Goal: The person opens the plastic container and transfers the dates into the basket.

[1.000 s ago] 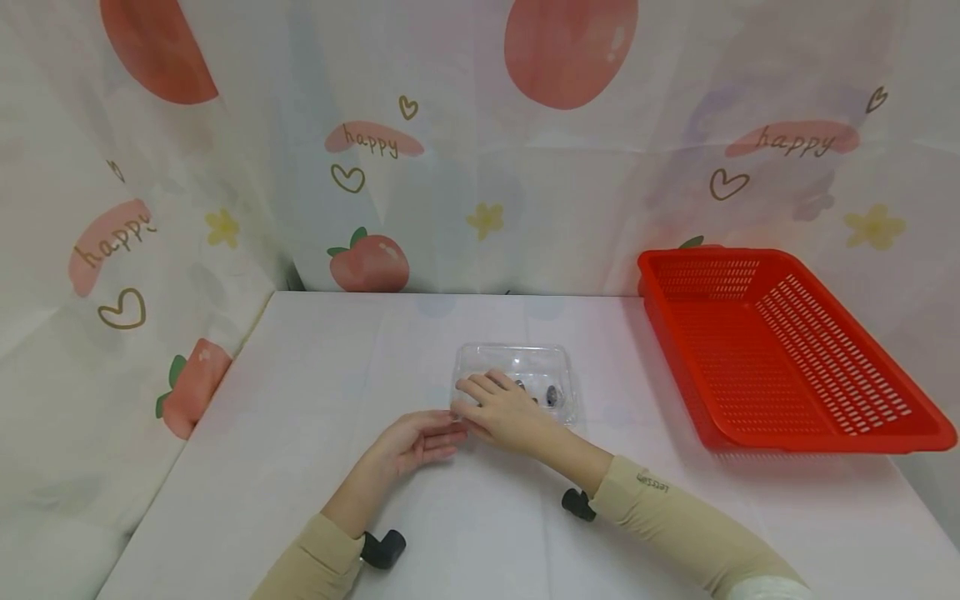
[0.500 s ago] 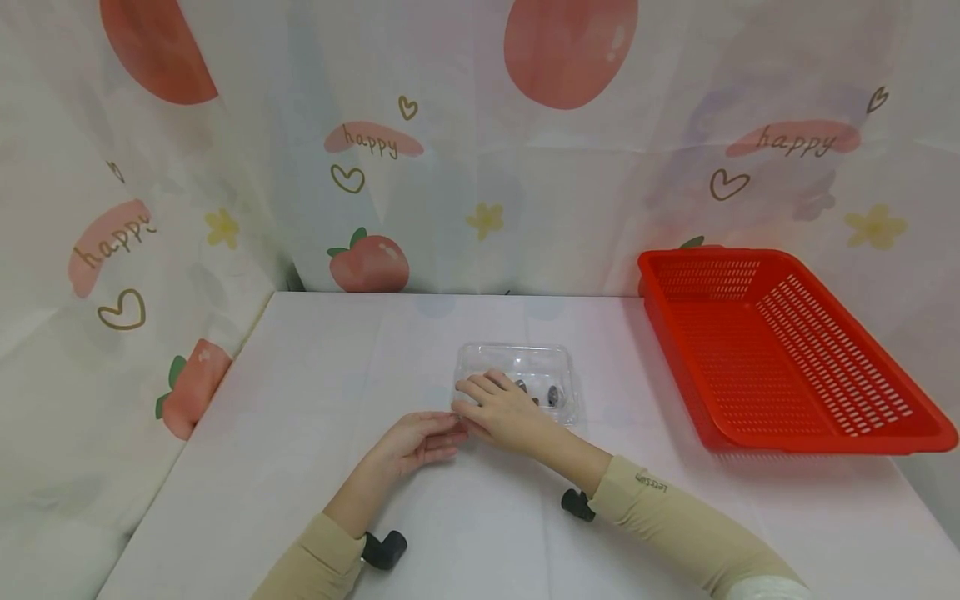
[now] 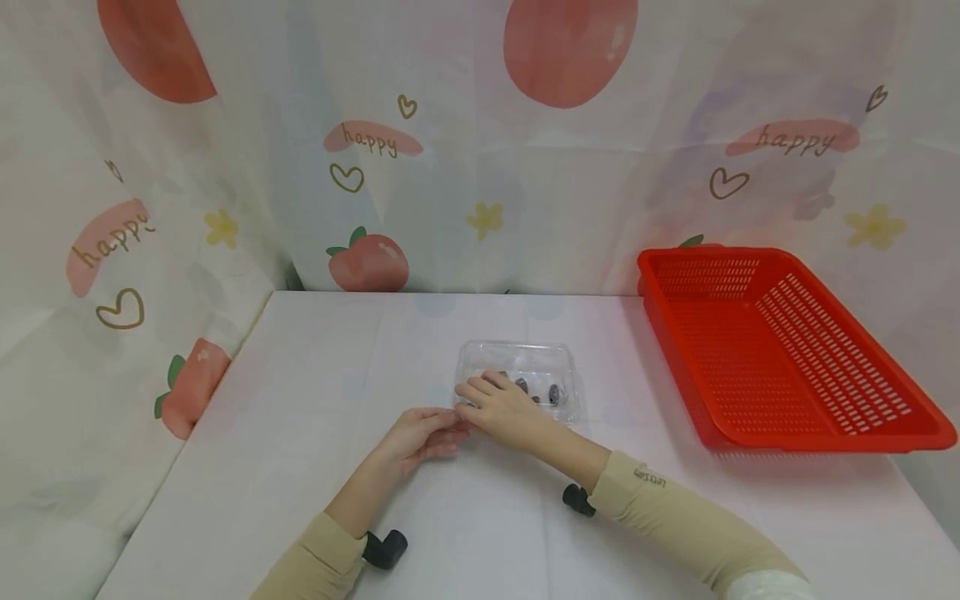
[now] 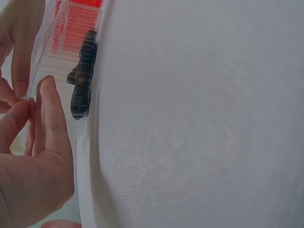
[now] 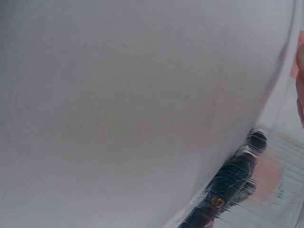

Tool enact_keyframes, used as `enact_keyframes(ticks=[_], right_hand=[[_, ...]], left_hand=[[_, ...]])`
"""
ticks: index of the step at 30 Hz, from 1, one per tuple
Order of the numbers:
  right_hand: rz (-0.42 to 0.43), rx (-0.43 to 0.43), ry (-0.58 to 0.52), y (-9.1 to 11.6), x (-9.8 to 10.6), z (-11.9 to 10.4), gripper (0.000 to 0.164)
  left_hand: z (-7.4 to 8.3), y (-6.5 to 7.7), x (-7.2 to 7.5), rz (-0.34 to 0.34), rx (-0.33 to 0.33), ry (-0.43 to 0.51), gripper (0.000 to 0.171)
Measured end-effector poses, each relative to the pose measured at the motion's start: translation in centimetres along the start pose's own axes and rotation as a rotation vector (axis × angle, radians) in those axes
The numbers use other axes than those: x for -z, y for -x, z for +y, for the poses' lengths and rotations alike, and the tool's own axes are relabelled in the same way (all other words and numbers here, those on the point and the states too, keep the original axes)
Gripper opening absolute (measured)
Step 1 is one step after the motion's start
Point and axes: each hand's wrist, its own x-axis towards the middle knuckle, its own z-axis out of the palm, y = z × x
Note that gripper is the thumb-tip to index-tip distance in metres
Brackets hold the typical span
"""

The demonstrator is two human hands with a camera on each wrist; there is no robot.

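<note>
A clear plastic clamshell box (image 3: pixel 551 360) lies on the table with several dark, oval, fruit-like pieces (image 3: pixel 554 394) inside. Through its ribbed side in the left wrist view, the dark pieces (image 4: pixel 81 92) line up along the bottom. My left hand (image 3: pixel 420 437) is at the near left corner, thumb and fingertip pinching the rim. Over the same corner lies my right hand (image 3: pixel 506 414), fingers across the top and fingertips at the rim beside the left thumb. It hides part of the box. Only a sliver of right-hand fingers (image 5: pixel 300 78) shows in the right wrist view.
A red perforated plastic basket (image 3: pixel 780 446) stands at the right side of the table. The white-covered table (image 3: pixel 337 358) meets a printed curtain (image 3: pixel 442 192) at the back and left. Black wrist cameras (image 3: pixel 385 550) hang beneath both sleeves.
Both hands stay at the same corner, shifting very slightly to the right. A little more of the dark pieces shows beside the right hand.
</note>
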Motion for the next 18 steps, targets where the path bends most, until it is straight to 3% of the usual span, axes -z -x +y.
enact_keyframes(ticks=[8,18], right_hand=[[0.056,0.079,0.105,0.25,-0.17,0.15,0.01],[0.063,0.124,0.076,-0.12,-0.47,0.29,0.013]], left_hand=[[-0.15,-0.12,-0.21,0.035,-0.017,-0.026,0.031],[0.03,-0.13,-0.58,0.067,-0.029,-0.003,0.032]])
